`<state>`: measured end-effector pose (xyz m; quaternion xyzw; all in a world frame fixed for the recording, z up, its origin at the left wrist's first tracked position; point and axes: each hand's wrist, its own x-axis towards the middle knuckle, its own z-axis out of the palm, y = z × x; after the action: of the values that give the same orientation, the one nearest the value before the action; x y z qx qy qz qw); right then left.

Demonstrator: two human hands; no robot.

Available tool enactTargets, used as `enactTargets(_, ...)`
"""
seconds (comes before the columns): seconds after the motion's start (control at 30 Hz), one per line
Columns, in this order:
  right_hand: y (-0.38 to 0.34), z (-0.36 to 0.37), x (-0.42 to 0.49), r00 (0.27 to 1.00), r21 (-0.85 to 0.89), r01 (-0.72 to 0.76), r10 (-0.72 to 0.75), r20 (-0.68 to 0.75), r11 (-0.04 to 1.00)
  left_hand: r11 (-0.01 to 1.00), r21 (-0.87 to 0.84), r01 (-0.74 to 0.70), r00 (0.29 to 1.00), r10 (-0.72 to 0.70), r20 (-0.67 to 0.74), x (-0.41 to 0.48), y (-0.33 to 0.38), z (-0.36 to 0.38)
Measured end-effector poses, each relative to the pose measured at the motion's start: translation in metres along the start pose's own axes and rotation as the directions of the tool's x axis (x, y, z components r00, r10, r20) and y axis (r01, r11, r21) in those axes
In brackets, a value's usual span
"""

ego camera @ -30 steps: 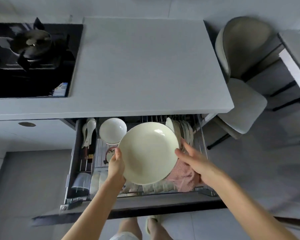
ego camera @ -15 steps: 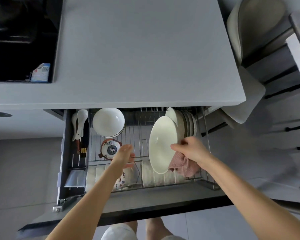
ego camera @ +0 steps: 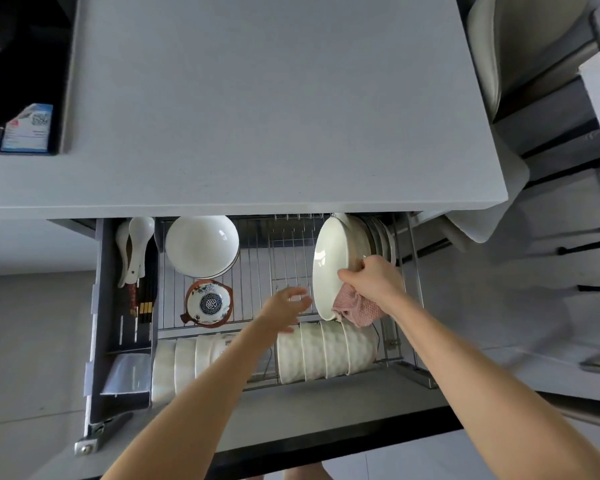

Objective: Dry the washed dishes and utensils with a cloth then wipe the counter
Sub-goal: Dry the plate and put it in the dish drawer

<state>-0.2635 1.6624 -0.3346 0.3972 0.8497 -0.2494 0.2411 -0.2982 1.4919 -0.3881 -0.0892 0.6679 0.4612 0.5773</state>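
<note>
A large cream plate point(ego camera: 328, 268) stands on edge in the wire rack point(ego camera: 278, 258) of the pulled-out drawer, leaning against other upright plates point(ego camera: 378, 237). My right hand point(ego camera: 373, 280) grips the plate's right rim and also holds a bunched pink cloth point(ego camera: 355, 308) beneath it. My left hand point(ego camera: 284, 308) hovers just left of the plate with fingers spread, holding nothing. The grey counter point(ego camera: 257, 109) lies above the drawer.
In the drawer: a white bowl point(ego camera: 201, 245), a small patterned bowl point(ego camera: 209, 303), rows of white bowls point(ego camera: 326, 351) on edge at the front, spoons point(ego camera: 134, 247) and chopsticks point(ego camera: 146, 292) in the left compartment. A black hob point(ego camera: 18, 64) is at upper left, a chair point(ego camera: 520, 50) at upper right.
The plate went from being held flat in both hands to standing on edge in the rack beside the other plates. My left hand let go and now hovers free.
</note>
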Motion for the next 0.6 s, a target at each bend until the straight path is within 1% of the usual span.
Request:
enactTargets(0.03,0.000,0.002,0.002,1.000,0.013,-0.001,0.001,-0.002,1.000,0.995,-0.063,0.078,0.997,-0.078,-0.006,0.006,-0.003,0.007)
enactTargets(0.1,0.002,0.005,0.006,1.000,0.019,-0.001,0.001,-0.007,1.000,0.937,-0.258,0.235,0.970,-0.242,0.006,0.016,-0.005,0.020)
enactTargets(0.17,0.004,0.007,0.007,1.000,0.010,0.005,-0.004,-0.018,1.000,0.848,-0.433,0.307,0.949,-0.309,0.067,0.027,-0.008,0.031)
enactTargets(0.23,0.007,0.008,0.008,0.999,-0.007,0.010,-0.010,-0.032,1.000,0.745,-0.578,0.333,0.940,-0.312,0.139,0.036,-0.010,0.039)
enactTargets(0.3,0.008,0.010,0.009,0.999,-0.046,0.010,-0.012,-0.044,0.999,0.665,-0.656,0.356,0.932,-0.308,0.193,0.044,-0.011,0.045)
enactTargets(0.47,0.007,0.011,0.010,0.996,-0.136,0.020,-0.031,-0.079,0.991,0.552,-0.728,0.407,0.910,-0.314,0.270,0.057,-0.011,0.046)
enactTargets(0.6,0.005,0.016,0.016,0.995,-0.132,0.016,-0.029,-0.098,0.991,0.460,-0.786,0.412,0.909,-0.270,0.318,0.069,-0.019,0.036)
